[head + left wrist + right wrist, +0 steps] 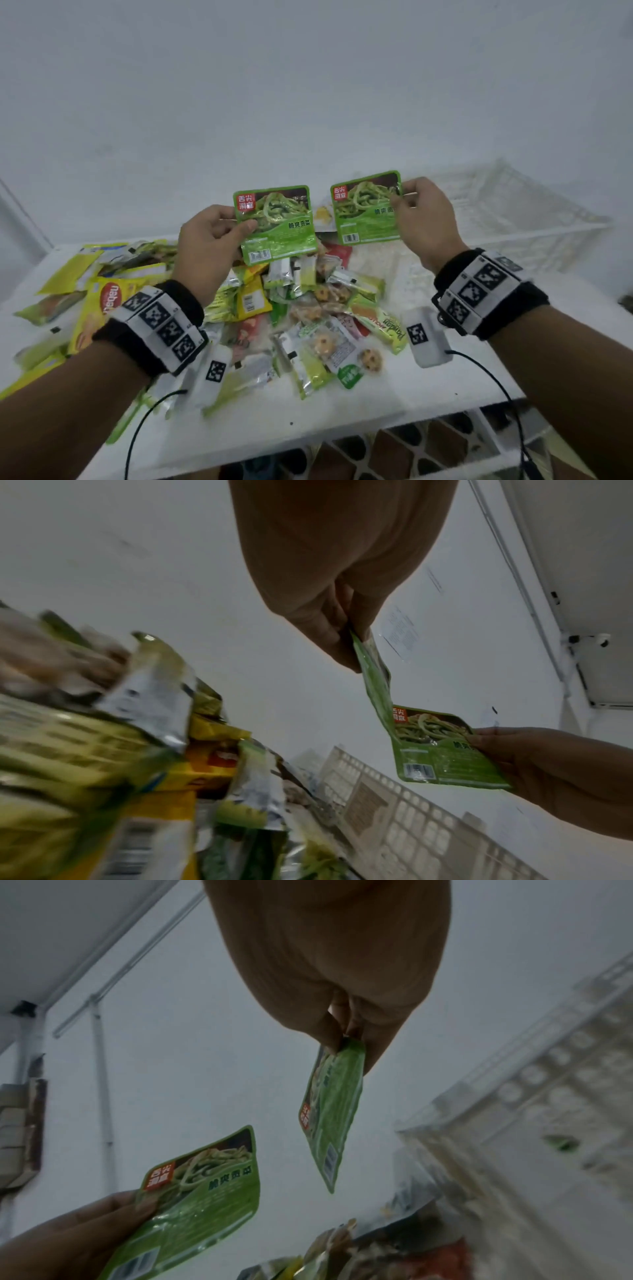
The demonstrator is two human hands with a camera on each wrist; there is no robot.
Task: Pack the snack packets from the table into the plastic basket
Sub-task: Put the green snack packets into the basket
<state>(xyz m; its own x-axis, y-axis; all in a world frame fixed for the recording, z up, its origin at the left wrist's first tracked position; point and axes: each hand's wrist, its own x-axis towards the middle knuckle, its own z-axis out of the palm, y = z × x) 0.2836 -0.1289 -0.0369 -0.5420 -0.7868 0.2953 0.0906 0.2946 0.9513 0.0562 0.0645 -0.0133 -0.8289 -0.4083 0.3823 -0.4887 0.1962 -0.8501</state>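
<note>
Both forearms fill the near edge of the head view, each strapped with a black wristband carrying black-and-white square markers. From there my left hand (pixel 209 246) pinches a flat green foil snack packet printed with green noodles (pixel 277 224) by its left edge, thumb on the front. My right hand (pixel 424 219) pinches a second, matching green packet (pixel 364 207) at its upper right corner. Both packets hang in the air, side by side but apart, above the pile.

Beneath them the white bench (pixel 394 390) is heaped with loose snack packets (pixel 308 308), green, yellow, red and silver. The white latticed plastic basket (pixel 534 205) stands at the far right, just beyond my right hand; it looks nearly bare inside.

To do this well, I judge I should carry the right packet over the rim first, lay it flat, then bring the left across. Stacking these flat ones together should save room for the rest.
</note>
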